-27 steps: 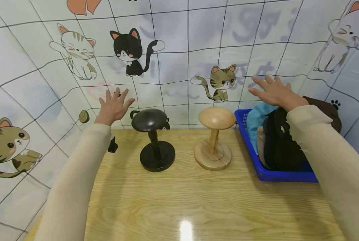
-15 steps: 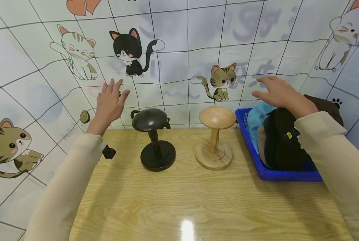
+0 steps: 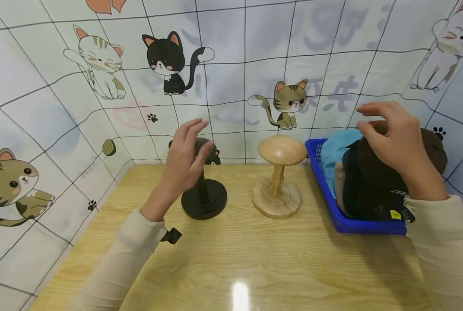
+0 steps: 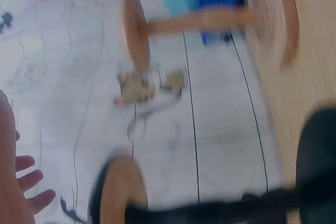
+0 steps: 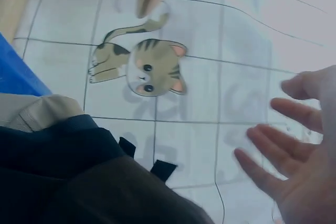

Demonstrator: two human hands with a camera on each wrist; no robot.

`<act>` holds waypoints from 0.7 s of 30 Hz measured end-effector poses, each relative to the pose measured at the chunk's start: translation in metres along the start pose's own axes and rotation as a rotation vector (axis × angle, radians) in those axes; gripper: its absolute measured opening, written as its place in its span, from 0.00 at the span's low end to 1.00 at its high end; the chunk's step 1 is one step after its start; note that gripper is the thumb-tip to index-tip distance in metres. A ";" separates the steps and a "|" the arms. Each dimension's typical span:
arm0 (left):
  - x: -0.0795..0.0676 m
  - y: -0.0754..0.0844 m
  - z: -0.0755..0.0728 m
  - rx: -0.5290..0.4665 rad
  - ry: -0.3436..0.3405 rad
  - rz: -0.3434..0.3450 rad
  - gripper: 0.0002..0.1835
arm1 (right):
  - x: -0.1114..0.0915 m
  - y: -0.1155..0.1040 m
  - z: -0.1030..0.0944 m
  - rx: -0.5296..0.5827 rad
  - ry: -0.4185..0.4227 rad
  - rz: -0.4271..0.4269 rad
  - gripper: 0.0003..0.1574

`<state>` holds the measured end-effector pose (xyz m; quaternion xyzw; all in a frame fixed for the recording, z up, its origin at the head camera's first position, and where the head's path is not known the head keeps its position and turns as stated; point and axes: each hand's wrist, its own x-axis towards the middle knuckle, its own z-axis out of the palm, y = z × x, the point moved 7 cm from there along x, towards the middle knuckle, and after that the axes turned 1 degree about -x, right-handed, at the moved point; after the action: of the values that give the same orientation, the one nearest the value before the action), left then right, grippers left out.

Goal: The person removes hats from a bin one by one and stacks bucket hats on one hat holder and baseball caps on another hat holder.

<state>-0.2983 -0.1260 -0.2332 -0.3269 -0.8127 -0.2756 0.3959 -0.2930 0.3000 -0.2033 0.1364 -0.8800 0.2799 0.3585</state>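
My left hand (image 3: 181, 162) hovers in front of the black hat stand (image 3: 204, 198), with fingers relaxed and nothing held, overlapping the stand's domed top in the head view. Over at the right, my right hand (image 3: 398, 136) is above the pile of hats, fingers loosely bent and holding nothing. Dark brown and black caps (image 3: 375, 177) lie on top of that pile, and a light blue hat (image 3: 338, 144) shows at its left side. Between the hands stands the pale wooden hat stand (image 3: 277, 183), its round top bare. The left wrist view is blurred and shows both stands sideways.
A blue plastic basket (image 3: 332, 216) holds the hats at the table's right side. The wooden table (image 3: 231, 255) meets a wall (image 3: 227, 65) with cat drawings close behind the stands. A black wrist-camera piece (image 3: 172, 236) sticks out at the left cuff.
My left hand has moved right and toward me, from beside the wall to before the black stand. My right hand has shifted right over the hats, its fingers more bent.
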 end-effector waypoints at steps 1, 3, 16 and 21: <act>-0.002 0.009 0.005 -0.020 0.002 0.018 0.36 | -0.005 0.000 -0.007 0.027 0.073 -0.010 0.21; -0.007 0.025 0.017 -0.061 -0.006 0.040 0.35 | -0.014 0.001 -0.020 0.079 0.202 -0.014 0.18; -0.032 0.079 0.109 -0.473 -0.132 -0.093 0.30 | -0.066 0.034 -0.045 0.116 0.535 0.311 0.18; -0.030 0.095 0.139 -0.576 -0.135 -0.102 0.20 | -0.081 0.045 -0.049 0.075 0.600 0.405 0.21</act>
<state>-0.2774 0.0230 -0.3141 -0.4020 -0.7410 -0.4920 0.2174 -0.2287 0.3681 -0.2495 -0.1155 -0.7340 0.4050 0.5328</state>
